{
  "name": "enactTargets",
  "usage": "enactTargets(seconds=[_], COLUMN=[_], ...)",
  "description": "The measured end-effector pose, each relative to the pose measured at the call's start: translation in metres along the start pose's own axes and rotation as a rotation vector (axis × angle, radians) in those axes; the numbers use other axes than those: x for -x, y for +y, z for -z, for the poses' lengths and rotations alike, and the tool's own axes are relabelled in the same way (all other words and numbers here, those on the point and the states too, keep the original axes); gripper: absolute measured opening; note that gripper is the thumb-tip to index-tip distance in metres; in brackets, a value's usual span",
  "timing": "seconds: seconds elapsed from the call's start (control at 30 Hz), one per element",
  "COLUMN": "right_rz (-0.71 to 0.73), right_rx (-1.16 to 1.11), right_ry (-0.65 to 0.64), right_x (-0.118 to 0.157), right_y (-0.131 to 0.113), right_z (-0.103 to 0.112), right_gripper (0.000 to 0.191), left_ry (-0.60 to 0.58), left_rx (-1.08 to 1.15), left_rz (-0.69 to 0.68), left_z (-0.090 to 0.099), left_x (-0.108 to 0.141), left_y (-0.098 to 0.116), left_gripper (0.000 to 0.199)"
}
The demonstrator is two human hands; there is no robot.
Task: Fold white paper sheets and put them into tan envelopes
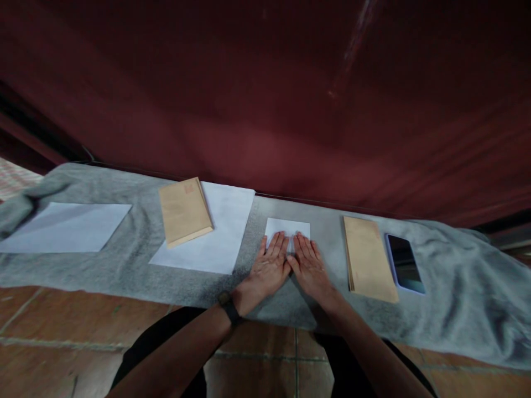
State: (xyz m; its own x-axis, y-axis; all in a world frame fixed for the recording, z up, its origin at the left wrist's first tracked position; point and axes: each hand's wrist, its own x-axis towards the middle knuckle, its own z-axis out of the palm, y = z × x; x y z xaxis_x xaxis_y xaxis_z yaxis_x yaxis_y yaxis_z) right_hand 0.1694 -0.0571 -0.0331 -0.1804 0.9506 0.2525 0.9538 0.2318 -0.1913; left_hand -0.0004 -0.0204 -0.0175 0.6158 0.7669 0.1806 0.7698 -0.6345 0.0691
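Note:
A small white sheet of paper [287, 226], perhaps folded, lies on the grey cloth in front of me. My left hand [271, 262] rests flat on its left part, fingers stretched forward. On the right part lies my right hand [308, 265], also flat with its fingers out. The thumbs nearly meet between the hands. Both palms cover the near part of the paper, so its lower edge is hidden. Nothing is gripped in either hand.
The grey cloth [133, 237] covers a long bench against a dark red wall [265, 110]. Brown envelopes [186, 213] lie on large white paper [224, 232] at left, with another white sheet [70, 226] beyond. More brown envelopes [369, 260] and a phone [405, 263] lie at right.

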Motion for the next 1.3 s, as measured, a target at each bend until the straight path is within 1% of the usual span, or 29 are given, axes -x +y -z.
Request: enactTargets(seconds=[0.17, 0.37, 0.47, 0.67, 0.83, 0.9, 1.0, 1.07, 1.1, 1.2, 1.3], right_rz=[-0.037, -0.097, -0.111, -0.117, -0.132, -0.131, -0.126, -0.113, -0.100, -0.069, -0.083], right_rx=[0.057, 0.059, 0.057, 0.048, 0.058, 0.052, 0.052, 0.063, 0.070, 0.083, 0.082], right_ry=[0.021, 0.041, 0.047, 0.033, 0.028, 0.028, 0.038, 0.046, 0.044, 0.018, -0.013], right_x=[0.002, 0.002, 0.002, 0.001, 0.001, 0.001, 0.001, 0.002, 0.002, 0.003, 0.002], right_y=[0.003, 0.005, 0.005, 0.003, 0.003, 0.003, 0.004, 0.005, 0.006, 0.008, 0.011], right_z=[0.001, 0.002, 0.003, 0.007, 0.007, 0.005, 0.003, 0.003, 0.003, 0.007, 0.010], right_gripper=[0.066, 0.068, 0.069, 0.069, 0.068, 0.068, 0.067, 0.063, 0.060, 0.056, 0.056], left_ry=[0.015, 0.056, 0.073, 0.113, 0.160, 0.157, 0.088, 0.031, 0.011, -0.013, -0.028], left_rx=[0.011, 0.026, 0.039, 0.034, 0.001, -0.003, 0.040, 0.078, 0.090, 0.101, 0.102], left_rz=[0.081, 0.164, 0.189, 0.235, 0.255, 0.211, 0.027, -0.093, -0.130, -0.174, -0.202], left_z=[-0.001, -0.002, -0.005, -0.006, 0.006, 0.013, 0.020, 0.019, 0.017, 0.011, 0.010], left_x=[0.000, 0.000, 0.003, 0.008, 0.007, 0.004, 0.002, 0.002, 0.003, 0.007, 0.010], left_y=[-0.004, -0.016, -0.022, -0.026, -0.026, -0.024, -0.017, -0.011, -0.009, -0.006, -0.007], left_gripper=[0.064, 0.081, 0.086, 0.087, 0.083, 0.078, 0.070, 0.069, 0.069, 0.071, 0.075])
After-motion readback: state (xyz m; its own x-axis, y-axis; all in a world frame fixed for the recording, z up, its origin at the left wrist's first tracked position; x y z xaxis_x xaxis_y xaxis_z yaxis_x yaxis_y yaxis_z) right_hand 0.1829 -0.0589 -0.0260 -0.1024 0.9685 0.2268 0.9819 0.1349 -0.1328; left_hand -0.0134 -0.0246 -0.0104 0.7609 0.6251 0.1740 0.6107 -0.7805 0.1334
